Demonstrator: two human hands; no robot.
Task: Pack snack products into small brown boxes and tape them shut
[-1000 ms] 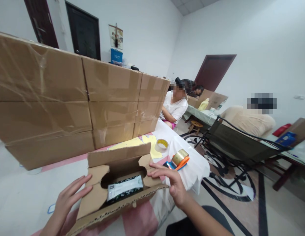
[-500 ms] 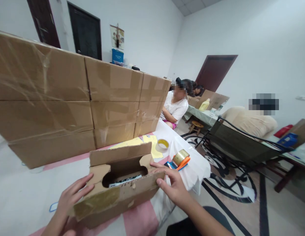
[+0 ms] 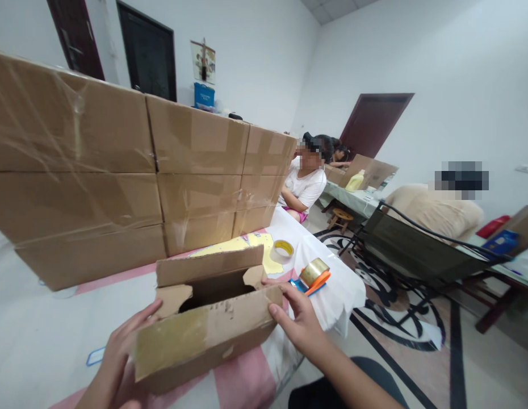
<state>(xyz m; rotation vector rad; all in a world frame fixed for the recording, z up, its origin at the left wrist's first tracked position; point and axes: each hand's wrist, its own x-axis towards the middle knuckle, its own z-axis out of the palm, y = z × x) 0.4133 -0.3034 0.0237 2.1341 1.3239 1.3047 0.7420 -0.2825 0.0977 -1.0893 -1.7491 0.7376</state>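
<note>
A small cardboard box [image 3: 208,360] lies in front of me on the table, its top partly open. Its far flap stands up, and the near flap tilts inward over the dark opening. At the left end my left hand [image 3: 121,341] grips the box, fingers reaching over the side flap; its thumb is mostly hidden. My right hand [image 3: 301,318] holds the right end, thumb pressing on the near flap's corner and fingers behind. Beyond the right hand sits a tape dispenser [image 3: 315,274] with orange and blue parts. The box's contents are hidden now.
A wall of taped cardboard boxes [image 3: 196,147] stands at the back left of the table [image 3: 97,307]. A tape roll [image 3: 284,248] lies near the right edge. Two people [image 3: 304,182] sit further off, one beside a folding chair [image 3: 417,244]; another person is partly visible behind.
The near flap has tipped inward and now covers more of the opening, hiding the white-and-black item seen inside before. Both hands keep their places on the box.
</note>
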